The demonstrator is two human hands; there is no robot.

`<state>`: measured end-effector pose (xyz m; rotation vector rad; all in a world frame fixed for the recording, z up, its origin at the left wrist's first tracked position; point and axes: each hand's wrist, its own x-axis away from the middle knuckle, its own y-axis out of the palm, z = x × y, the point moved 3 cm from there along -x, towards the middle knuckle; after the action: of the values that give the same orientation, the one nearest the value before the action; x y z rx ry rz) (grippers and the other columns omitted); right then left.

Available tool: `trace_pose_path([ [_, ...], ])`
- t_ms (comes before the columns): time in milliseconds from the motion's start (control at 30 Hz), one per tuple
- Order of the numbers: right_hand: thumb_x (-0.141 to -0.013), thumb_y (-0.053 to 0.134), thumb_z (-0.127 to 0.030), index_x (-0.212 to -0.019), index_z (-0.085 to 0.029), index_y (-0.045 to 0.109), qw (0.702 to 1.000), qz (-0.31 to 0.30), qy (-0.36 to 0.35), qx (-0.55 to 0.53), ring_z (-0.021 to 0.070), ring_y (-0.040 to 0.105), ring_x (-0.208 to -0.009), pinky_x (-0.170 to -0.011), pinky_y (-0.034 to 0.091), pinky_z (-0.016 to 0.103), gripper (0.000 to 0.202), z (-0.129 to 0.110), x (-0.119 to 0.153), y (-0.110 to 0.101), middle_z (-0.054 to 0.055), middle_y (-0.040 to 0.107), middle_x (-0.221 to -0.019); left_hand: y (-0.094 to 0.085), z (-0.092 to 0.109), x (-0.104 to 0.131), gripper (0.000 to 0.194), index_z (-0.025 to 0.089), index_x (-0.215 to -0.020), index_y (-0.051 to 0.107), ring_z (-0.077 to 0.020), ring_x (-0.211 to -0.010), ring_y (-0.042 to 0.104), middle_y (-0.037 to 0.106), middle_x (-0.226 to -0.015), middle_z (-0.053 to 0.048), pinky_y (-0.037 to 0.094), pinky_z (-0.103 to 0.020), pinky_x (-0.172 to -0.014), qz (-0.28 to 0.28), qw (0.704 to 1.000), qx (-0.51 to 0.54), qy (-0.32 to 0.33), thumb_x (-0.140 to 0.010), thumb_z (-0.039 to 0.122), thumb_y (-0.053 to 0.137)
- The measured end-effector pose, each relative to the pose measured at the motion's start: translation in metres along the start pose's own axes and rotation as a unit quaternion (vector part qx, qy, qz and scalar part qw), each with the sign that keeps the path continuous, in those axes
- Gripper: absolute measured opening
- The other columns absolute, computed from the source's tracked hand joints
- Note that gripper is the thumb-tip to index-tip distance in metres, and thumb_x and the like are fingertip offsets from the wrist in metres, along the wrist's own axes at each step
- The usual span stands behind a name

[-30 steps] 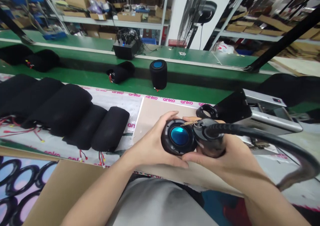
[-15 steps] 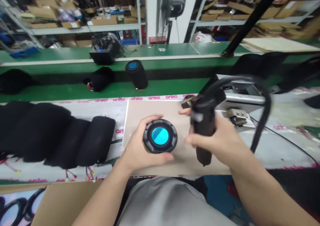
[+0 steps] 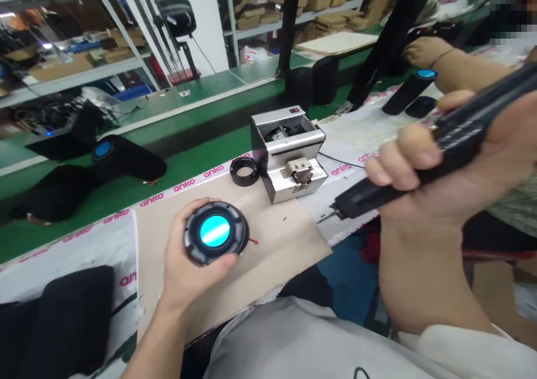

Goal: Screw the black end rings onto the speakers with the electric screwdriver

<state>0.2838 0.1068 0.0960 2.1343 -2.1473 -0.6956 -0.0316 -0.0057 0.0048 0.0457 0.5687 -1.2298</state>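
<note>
Left of centre is one speaker; at right, one screwdriver; mid-frame, one ring and one machine. Since the earlier frame, the screwdriver has swung away rightward, well apart from the speaker. The speaker lies between the left hand's gripping thumb and fingers; the right hand grips the screwdriver.
</note>
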Motion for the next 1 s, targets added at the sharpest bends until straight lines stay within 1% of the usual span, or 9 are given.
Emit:
trace_pose_path([
  [100,-0.083,0.088,-0.071,-0.104,-0.033,0.050,0.997,-0.066,-0.038,-0.028,0.0181,0.051,-0.048,-0.048,0.047,0.033,0.058,0.005,-0.005,0.018,-0.009,0.054,-0.061,0.042,0.009,-0.016,0.085,0.022,-0.136,0.063,-0.0319,-0.118,0.076,0.076,-0.131,-0.012,0.063,-0.043,-0.100,-0.047,0.998,0.026,0.024,-0.068,0.057,0.101],
  [200,-0.085,0.086,-0.071,-0.102,-0.031,0.054,0.995,-0.076,-0.070,-0.014,0.0179,0.053,-0.048,-0.048,0.048,0.034,0.053,0.012,-0.017,0.037,-0.008,0.056,-0.062,0.063,0.013,-0.022,0.086,0.022,-0.137,0.061,-0.0319,-0.117,0.077,0.076,-0.130,-0.013,0.063,-0.043,-0.099,-0.078,0.996,0.037,0.037,-0.071,0.062,0.098],
  [300,-0.083,0.087,-0.073,-0.090,-0.027,0.054,0.994,-0.052,-0.086,-0.032,0.0152,0.047,-0.044,-0.042,0.038,0.034,0.056,0.019,-0.030,0.049,-0.007,0.051,-0.058,0.063,0.012,-0.024,0.085,0.022,-0.137,0.061,-0.0324,-0.119,0.076,0.075,-0.133,-0.013,0.062,-0.043,-0.102,-0.082,0.995,0.041,0.028,-0.071,0.061,0.098],
  [367,-0.080,0.088,-0.075,-0.089,-0.026,0.054,0.993,-0.041,-0.104,-0.048,0.0140,0.046,-0.043,-0.038,0.033,0.034,0.060,0.023,-0.036,0.052,-0.007,0.048,-0.056,0.060,0.009,-0.025,0.084,0.022,-0.138,0.061,-0.0318,-0.120,0.076,0.075,-0.135,-0.013,0.062,-0.042,-0.103,-0.086,0.995,0.053,0.016,-0.072,0.057,0.099],
  [533,-0.077,0.084,-0.086,-0.096,-0.028,0.053,0.991,-0.091,-0.102,0.001,0.0111,0.050,-0.045,-0.038,0.037,0.033,0.069,0.034,-0.042,0.056,-0.011,0.052,-0.058,0.058,0.008,-0.026,0.086,0.023,-0.140,0.063,-0.0303,-0.122,0.075,0.075,-0.136,-0.011,0.060,-0.040,-0.105,-0.091,0.993,0.077,0.000,-0.069,0.050,0.104],
  [667,-0.080,0.074,-0.094,-0.088,-0.026,0.051,0.989,-0.093,-0.111,0.014,0.0095,0.042,-0.040,-0.036,0.030,0.032,0.072,0.041,-0.044,0.063,-0.010,0.042,-0.054,0.059,0.008,-0.028,0.086,0.024,-0.139,0.063,-0.0316,-0.120,0.076,0.075,-0.135,-0.011,0.061,-0.041,-0.102,-0.086,0.994,0.066,-0.007,-0.069,0.055,0.102],
  [767,-0.076,0.075,-0.096,-0.086,-0.026,0.049,0.993,-0.076,-0.092,0.014,0.0103,0.044,-0.041,-0.036,0.029,0.032,0.075,0.045,-0.046,0.063,-0.008,0.045,-0.055,0.060,0.009,-0.028,0.084,0.024,-0.139,0.063,-0.0313,-0.119,0.077,0.075,-0.135,-0.011,0.063,-0.041,-0.100,-0.085,0.994,0.069,-0.008,-0.071,0.055,0.101],
  [900,-0.067,0.081,-0.096,-0.090,-0.027,0.048,0.994,-0.103,-0.005,0.031,0.0114,0.047,-0.045,-0.041,0.034,0.029,0.079,0.047,-0.043,0.054,-0.009,0.046,-0.054,0.063,0.011,-0.027,0.084,0.025,-0.138,0.062,-0.0310,-0.116,0.078,0.075,-0.131,-0.010,0.064,-0.042,-0.098,-0.085,0.994,0.075,-0.007,-0.070,0.054,0.101],
  [1000,-0.083,0.079,-0.082,-0.094,-0.027,0.052,0.991,-0.132,0.011,-0.005,0.0116,0.047,-0.045,-0.043,0.039,0.029,0.061,0.028,-0.035,0.056,-0.008,0.051,-0.056,0.065,0.014,-0.027,0.083,0.026,-0.137,0.061,-0.0325,-0.114,0.079,0.076,-0.125,-0.009,0.065,-0.045,-0.097,-0.087,0.993,0.084,-0.017,-0.071,0.058,0.100],
])
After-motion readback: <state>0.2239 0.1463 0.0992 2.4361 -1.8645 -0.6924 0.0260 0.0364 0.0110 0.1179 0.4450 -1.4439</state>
